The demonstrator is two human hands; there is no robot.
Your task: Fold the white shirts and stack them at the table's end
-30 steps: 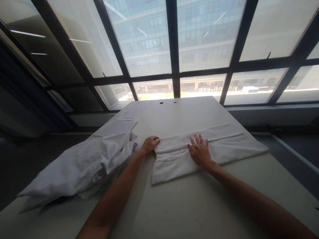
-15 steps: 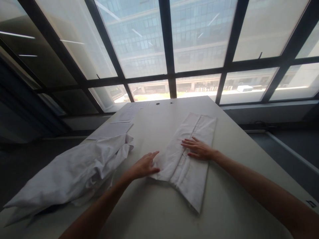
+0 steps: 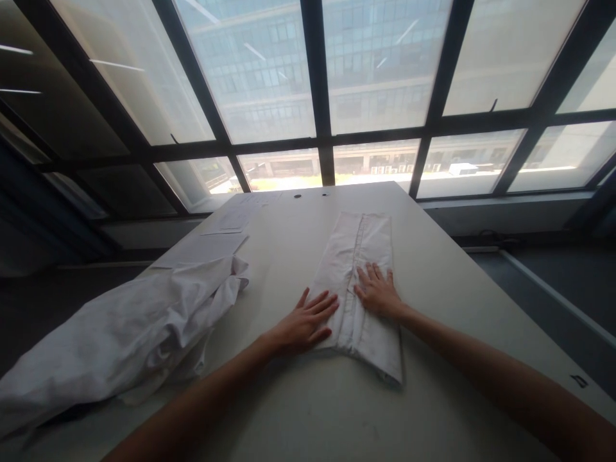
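Note:
A folded white garment [image 3: 364, 253] lies lengthwise on the pale table [image 3: 433, 269], running away from me. My left hand [image 3: 307, 321] rests flat with spread fingers on its near left edge. My right hand [image 3: 377, 292] lies flat, palm down, on the cloth just right of its centre seam. Neither hand grips anything.
A crumpled heap of white cloth [image 3: 120, 333] covers the table's left side, hanging over its edge. Sheets of paper [image 3: 212, 247] lie beyond it, further back. Two small dark dots [image 3: 310, 194] sit near the far edge. Large windows rise behind the table.
The folded garment has been turned from lying crosswise to lying lengthwise. Both hands moved with it and now press flat on its near end.

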